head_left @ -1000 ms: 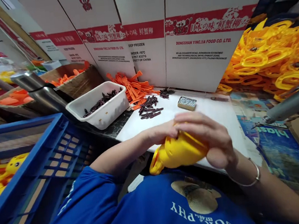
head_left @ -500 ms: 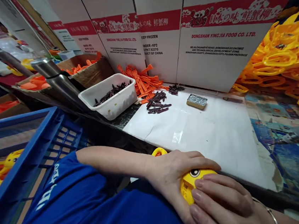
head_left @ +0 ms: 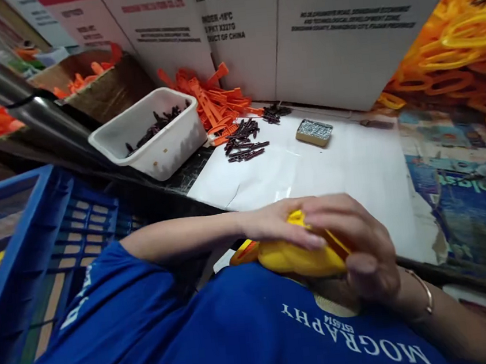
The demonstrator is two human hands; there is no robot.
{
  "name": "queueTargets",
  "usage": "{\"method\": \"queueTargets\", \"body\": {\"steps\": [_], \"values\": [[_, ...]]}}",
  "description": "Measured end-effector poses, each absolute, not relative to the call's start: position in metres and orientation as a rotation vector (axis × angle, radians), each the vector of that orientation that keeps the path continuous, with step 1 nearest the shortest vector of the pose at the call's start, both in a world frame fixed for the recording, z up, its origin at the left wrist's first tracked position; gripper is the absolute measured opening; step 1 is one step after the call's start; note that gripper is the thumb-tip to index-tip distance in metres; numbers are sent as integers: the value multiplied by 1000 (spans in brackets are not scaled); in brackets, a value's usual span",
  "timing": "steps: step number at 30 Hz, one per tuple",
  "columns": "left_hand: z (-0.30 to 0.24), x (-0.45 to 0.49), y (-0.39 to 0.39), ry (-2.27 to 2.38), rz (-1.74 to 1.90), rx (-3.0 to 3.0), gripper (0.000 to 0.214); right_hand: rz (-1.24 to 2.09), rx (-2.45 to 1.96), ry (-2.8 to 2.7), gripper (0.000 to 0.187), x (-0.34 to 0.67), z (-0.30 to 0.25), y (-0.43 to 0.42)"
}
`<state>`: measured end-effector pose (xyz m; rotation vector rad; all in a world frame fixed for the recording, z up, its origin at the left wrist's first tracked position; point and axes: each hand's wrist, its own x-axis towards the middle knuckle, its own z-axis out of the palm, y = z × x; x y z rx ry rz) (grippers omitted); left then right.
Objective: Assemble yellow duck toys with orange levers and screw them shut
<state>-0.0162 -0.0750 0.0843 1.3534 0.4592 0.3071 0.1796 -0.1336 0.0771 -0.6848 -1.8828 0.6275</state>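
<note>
A yellow plastic toy (head_left: 297,260) is held close to my blue shirt, just below the table's front edge. My left hand (head_left: 280,224) grips it from above, thumb and fingers around its body. Curled over the right end of the toy is my right hand (head_left: 357,236), somewhat smeared by motion, with fingers and thumb against it. A narrow opening shows along the toy's right side. Its loop-shaped end (head_left: 245,252), with orange inside, points left. My fingers hide part of the toy.
White paper (head_left: 346,177) covers the table. On it lie small dark parts (head_left: 245,138) and a small block (head_left: 314,133). Behind are a white tub (head_left: 170,149), orange strips (head_left: 212,101) and cartons (head_left: 321,58). Yellow frames (head_left: 450,50) pile up right; a blue crate (head_left: 49,196) stands left.
The toy has been turned, so its printed eye no longer shows and a yellow side faces me. My hands have come up slightly, and the camera view has tilted downward.
</note>
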Motion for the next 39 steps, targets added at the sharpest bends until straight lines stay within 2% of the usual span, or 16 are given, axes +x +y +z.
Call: {"method": "queueTargets", "body": {"steps": [3,6,10,13,15,17,19,23,26,29,31,33,35,37,39], "values": [[67,-19,-52,430,338,1177,85,825,-753,-1464,54,175,69,-106],[56,-24,-40,416,435,1135,96,950,-857,-1187,45,174,47,-99],[59,-26,-30,493,594,982,99,1059,-1017,-1266,33,179,17,-107],[70,-20,-16,573,779,900,99,1117,-1051,-1384,44,183,9,-111],[76,-13,-6,652,960,853,87,1139,-1014,-1480,57,186,10,-112],[78,-6,2,746,1117,789,75,1119,-1014,-1607,65,186,14,-112],[75,0,7,838,1217,728,72,1015,-1084,-1747,63,186,18,-113],[62,7,9,967,1305,741,81,626,-1203,-1932,37,184,25,-115],[49,3,7,977,1305,913,85,398,-1199,-2019,23,192,30,-114],[33,-11,1,1056,1218,1072,80,286,-1175,-2106,26,211,33,-111],[25,-23,-7,1228,1284,1285,83,238,-1130,-2174,29,225,34,-109],[21,-33,-17,1370,1396,1721,97,227,-1092,-2225,30,236,35,-110],[25,-35,-28,1284,1311,2298,102,262,-1081,-2243,30,241,36,-111],[32,-29,-36,1025,1082,2708,83,295,-1084,-2241,32,242,36,-113],[40,-18,-38,828,885,2881,55,293,-1082,-2236,33,240,36,-114]]}}
